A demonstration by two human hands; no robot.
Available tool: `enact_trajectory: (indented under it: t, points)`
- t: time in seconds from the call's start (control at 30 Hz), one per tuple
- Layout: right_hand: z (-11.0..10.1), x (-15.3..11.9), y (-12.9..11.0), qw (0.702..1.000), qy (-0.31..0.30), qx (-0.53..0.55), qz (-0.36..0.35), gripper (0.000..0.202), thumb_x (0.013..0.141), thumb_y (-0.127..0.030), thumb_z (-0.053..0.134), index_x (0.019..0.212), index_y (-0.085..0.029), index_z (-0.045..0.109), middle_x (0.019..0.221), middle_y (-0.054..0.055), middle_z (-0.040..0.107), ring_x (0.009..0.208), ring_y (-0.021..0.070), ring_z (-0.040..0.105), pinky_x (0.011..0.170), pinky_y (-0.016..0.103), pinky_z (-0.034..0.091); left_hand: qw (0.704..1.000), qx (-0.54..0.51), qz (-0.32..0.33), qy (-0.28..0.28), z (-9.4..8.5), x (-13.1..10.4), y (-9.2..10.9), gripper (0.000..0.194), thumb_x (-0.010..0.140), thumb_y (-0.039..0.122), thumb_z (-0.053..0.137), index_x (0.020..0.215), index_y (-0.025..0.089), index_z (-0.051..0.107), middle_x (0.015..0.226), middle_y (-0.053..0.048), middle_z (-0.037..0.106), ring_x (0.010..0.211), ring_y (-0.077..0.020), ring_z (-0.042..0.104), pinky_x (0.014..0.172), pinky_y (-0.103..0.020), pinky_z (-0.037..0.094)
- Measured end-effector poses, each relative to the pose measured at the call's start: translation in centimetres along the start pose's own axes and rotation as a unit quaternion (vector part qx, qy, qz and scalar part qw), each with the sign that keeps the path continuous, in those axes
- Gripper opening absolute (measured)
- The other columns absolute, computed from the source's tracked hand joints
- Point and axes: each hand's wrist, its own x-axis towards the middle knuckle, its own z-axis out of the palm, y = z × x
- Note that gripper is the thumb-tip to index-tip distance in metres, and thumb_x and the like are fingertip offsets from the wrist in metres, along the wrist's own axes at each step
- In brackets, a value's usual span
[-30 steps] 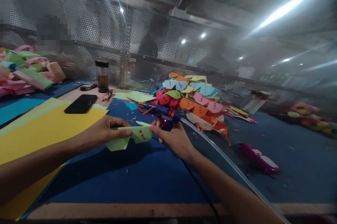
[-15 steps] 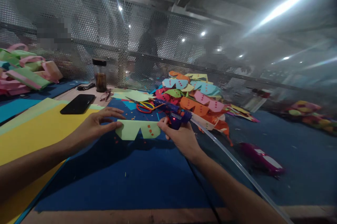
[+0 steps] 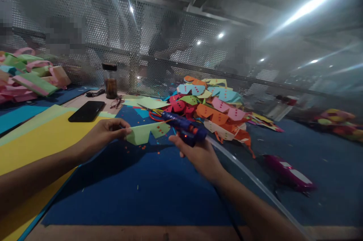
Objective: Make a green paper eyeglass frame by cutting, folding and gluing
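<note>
My left hand [image 3: 112,131] pinches the left end of a pale green paper cutout [image 3: 139,135], which has a notch in its lower edge and small orange squares at its right end. In my right hand [image 3: 198,156] is a blue glue gun [image 3: 184,125] with a small red light and a long clear glue stick [image 3: 235,159] coming out of its back. The gun's nozzle points left, close to the cutout's right end; whether they touch I cannot tell. Small orange paper bits [image 3: 143,147] lie on the blue mat [image 3: 136,199] below the cutout.
Behind the gun lies a heap of decorated paper cutouts [image 3: 218,110]. To my left are yellow sheets [image 3: 53,150], a black phone [image 3: 86,111] and a lidded jar [image 3: 110,84]. A purple case-like object [image 3: 290,173] sits at right. A perforated metal screen [image 3: 119,52] stands behind.
My right thumb and fingers have let go of the cutout's right end. The glue gun's nozzle has come down and left towards it, while my left hand now pinches the left end.
</note>
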Motion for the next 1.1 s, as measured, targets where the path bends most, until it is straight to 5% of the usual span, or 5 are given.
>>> enact_trajectory:
  t: [0.23,1.1]
  points:
    - [1.0,-1.3,-0.3,0.982,-0.117,-0.068,-0.128,0.036,0.091,-0.052,0.064,0.076,-0.020,0.054,0.073,-0.002,0.056,0.062,0.0118,0.049,0.055,0.024,0.037,1.000,-0.002,0.009,0.000,0.1,0.2,-0.2,0.026,0.080,0.044,0.073,0.079,0.019,0.069,0.071,0.001,0.064,0.068,-0.0133,0.055,0.064,-0.025,0.042]
    - [1.2,-1.2,0.2,0.973,-0.096,-0.136,-0.158,0.037,0.095,-0.050,0.059,0.075,-0.021,0.047,0.076,-0.002,0.058,0.063,0.0116,0.050,0.057,0.025,0.034,1.000,-0.022,0.013,-0.009,0.1,-0.1,-0.2,0.025,0.080,0.043,0.074,0.078,0.018,0.070,0.070,0.001,0.066,0.067,-0.0121,0.057,0.065,-0.024,0.043]
